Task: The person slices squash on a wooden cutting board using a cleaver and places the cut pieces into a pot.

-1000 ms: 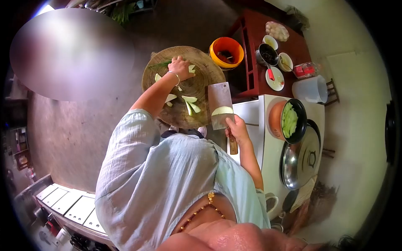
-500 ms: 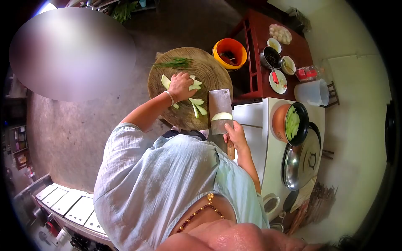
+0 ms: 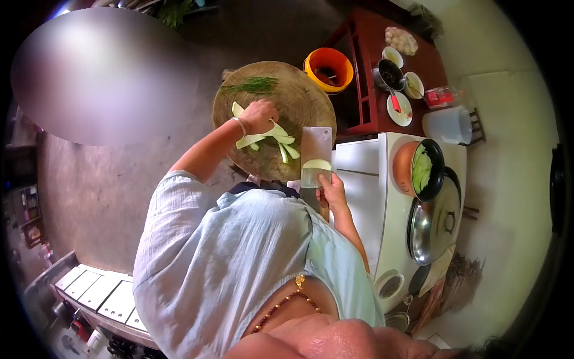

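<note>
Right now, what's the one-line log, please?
left hand: over pale slices on wooden block | right hand: holds cleaver bearing one slice | green stalks: on block

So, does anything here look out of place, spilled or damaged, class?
Nothing looks spilled or damaged. Only mildly odd: a pale slice lies on the flat of the cleaver held in the right hand, apart from the pieces on the chopping block.

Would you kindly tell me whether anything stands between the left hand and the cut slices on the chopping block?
Nothing visible does: the left hand is right among the cut slices. The cleaver, held in the right hand, is off by the right edge of the chopping block.
</note>
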A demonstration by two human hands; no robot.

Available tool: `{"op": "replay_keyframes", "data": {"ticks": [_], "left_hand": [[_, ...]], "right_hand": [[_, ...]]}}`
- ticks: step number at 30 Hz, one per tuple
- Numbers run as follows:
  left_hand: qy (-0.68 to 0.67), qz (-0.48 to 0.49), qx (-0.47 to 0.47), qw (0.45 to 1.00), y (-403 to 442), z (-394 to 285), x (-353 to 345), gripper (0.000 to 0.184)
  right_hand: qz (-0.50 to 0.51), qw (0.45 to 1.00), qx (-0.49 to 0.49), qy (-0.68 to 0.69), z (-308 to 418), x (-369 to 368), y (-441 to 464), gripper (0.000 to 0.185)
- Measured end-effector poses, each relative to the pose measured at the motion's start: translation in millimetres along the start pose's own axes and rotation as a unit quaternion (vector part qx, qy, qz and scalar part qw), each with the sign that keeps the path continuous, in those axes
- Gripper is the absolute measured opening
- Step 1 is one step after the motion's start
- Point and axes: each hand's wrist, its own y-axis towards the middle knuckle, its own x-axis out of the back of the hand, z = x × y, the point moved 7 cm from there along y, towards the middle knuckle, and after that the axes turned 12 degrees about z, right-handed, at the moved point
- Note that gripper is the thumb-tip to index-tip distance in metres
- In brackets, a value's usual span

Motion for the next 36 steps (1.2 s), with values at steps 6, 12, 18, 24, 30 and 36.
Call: {"op": "replay_keyframes", "data": {"ticks": [6,12,18,24,30,36], "left_hand": [[-0.068,-0.116,-0.067,0.989,-71.3,9.2,16.5,0.028],[-0.017,-0.203,0.053,0.978,-108.1,15.0,-1.5,0.096],[-0.015,-0.164,0.086,0.983,-85.9,3.5,-19.7,0.112],[-0.058,-0.206,0.081,0.973,-90.7,8.9,-15.5,0.105],[-0.097,-0.297,0.123,0.942,-98.1,20.7,-11.3,0.082],[-0.178,-0.350,0.118,0.912,-100.4,14.1,-6.2,0.077]], "right_hand": [[-0.032,0.999,0.013,0.039,-21.3,-15.3,2.2,0.020],[-0.012,0.998,0.012,0.059,-30.9,-38.3,21.3,0.021],[0.047,0.998,0.040,0.029,-3.3,-117.8,58.2,0.019],[0.079,0.994,0.047,0.056,1.5,-163.3,88.0,0.012],[0.099,0.994,0.035,0.029,9.1,-182.1,102.8,0.006],[0.116,0.992,0.040,0.040,17.6,-181.2,97.2,0.008]]}}
